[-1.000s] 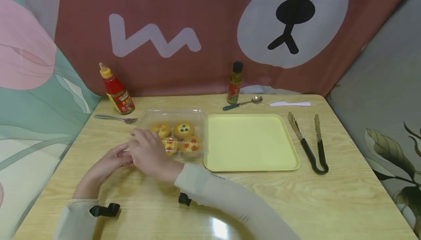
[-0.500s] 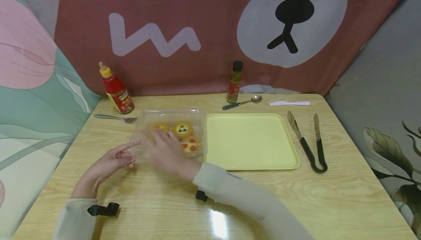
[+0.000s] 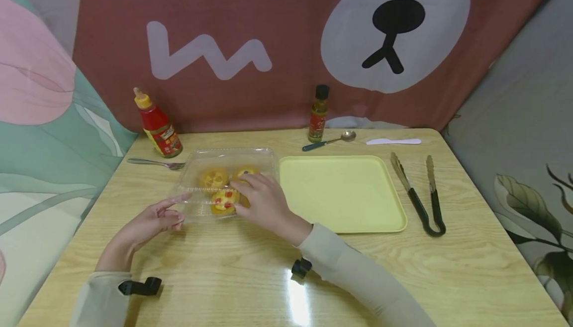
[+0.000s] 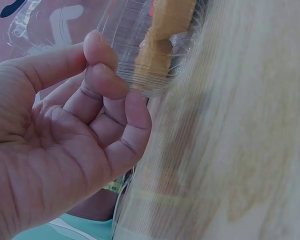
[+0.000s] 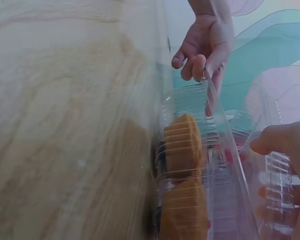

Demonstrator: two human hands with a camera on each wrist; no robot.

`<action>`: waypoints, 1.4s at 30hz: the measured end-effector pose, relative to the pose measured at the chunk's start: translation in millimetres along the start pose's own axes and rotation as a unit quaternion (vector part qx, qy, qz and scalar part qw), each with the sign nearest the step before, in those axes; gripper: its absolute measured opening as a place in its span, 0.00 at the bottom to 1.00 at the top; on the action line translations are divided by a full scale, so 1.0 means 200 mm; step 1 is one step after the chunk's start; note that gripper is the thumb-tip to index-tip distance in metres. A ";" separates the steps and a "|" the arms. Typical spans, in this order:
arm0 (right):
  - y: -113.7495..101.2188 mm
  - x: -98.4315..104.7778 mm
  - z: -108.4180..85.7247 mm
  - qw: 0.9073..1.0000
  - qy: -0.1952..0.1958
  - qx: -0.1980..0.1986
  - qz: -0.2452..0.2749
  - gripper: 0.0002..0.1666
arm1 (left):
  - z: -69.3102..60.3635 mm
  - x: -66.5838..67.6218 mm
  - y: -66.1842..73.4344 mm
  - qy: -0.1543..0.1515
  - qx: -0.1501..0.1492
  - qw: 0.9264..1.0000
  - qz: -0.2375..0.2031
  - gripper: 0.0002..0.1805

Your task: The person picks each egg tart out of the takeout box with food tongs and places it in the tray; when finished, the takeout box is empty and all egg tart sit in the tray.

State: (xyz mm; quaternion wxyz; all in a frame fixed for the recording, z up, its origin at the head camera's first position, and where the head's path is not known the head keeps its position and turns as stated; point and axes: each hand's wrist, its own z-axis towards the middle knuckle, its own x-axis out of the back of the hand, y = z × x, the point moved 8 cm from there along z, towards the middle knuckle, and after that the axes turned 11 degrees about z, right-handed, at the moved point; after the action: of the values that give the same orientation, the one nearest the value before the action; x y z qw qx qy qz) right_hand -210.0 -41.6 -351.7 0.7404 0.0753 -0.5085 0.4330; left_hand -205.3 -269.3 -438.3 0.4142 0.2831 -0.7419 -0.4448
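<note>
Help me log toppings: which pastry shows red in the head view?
The front-left pastry; the back-left one shows none; the right hand partly covers the others.

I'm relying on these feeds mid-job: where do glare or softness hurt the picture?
Head: white glare on the table, thin highlights on the clear container; left wrist: left hand fairly crisp, table grain soft; right wrist: table grain soft, bright streaks on the container's ridges.

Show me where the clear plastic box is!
In the head view, the clear plastic box sits on the table left of center, between the fork on its left and the yellow tray on its right.
</note>
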 end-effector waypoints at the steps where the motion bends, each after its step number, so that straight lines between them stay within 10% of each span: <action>1: 0.00 0.00 0.00 1.000 0.009 0.005 0.004 0.26 | 0.00 0.00 0.00 -0.001 -0.004 1.000 0.000 0.31; 9: 0.01 0.20 0.08 0.993 0.096 0.041 0.054 0.24 | -0.02 0.01 0.01 0.016 0.023 1.000 0.011 0.33; 18: 0.04 0.33 0.21 0.997 0.057 0.023 0.051 0.27 | -0.03 0.03 0.01 0.014 0.022 0.999 0.020 0.33; 25: 0.13 0.39 0.21 0.990 0.117 0.005 0.082 0.27 | -0.02 0.02 0.01 0.012 0.019 1.000 0.015 0.33; 29: 0.26 0.44 0.22 0.968 0.167 -0.029 0.184 0.25 | -0.02 0.02 0.01 0.011 0.017 1.000 0.013 0.34; 37: 0.54 0.35 0.19 0.889 0.207 -0.117 0.393 0.31 | -0.02 0.02 0.00 0.002 0.014 1.000 0.017 0.33; 42: 0.64 0.24 0.17 0.865 0.197 -0.154 0.436 0.38 | -0.02 0.01 -0.01 0.001 0.017 1.000 0.018 0.32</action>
State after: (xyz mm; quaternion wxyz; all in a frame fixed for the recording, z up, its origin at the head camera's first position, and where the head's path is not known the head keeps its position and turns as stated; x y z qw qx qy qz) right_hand -319.4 45.8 -338.4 0.5629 -0.3561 -0.3937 0.6335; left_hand -203.1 -274.1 -438.2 0.4180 0.2770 -0.7538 -0.4247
